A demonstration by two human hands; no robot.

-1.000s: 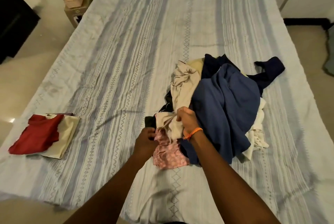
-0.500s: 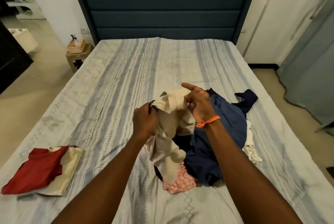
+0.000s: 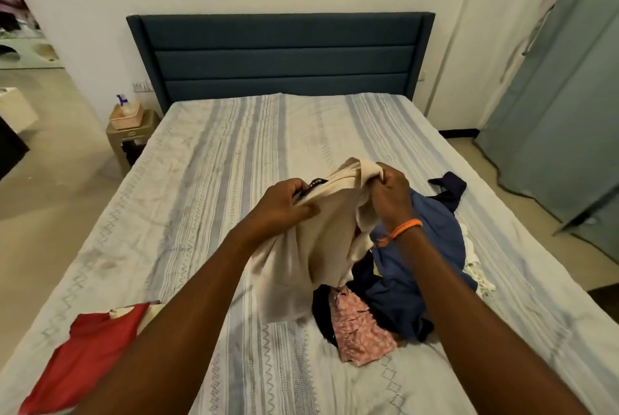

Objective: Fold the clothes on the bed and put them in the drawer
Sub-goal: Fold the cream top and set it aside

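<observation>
The left hand (image 3: 284,205) is curling its fingers round the top edge of a beige garment (image 3: 311,247), pinching it at a black label (image 3: 313,184) near the centre of the frame. The right hand (image 3: 390,195), wearing an orange wristband (image 3: 400,230), is gripping a bunched fold of the same garment just right of the label. The cloth is hanging between the two hands above the striped bedspread (image 3: 217,180), its lower end draping down over a pile of clothes. In that pile, right of centre, a blue garment (image 3: 425,267) is lying over a pink patterned piece (image 3: 361,331), with a white cloth (image 3: 475,264) at the right edge and a dark navy piece (image 3: 449,185) behind. A red garment (image 3: 87,351) is lying at lower left. A dark blue headboard (image 3: 284,56) is standing at the top.
</observation>
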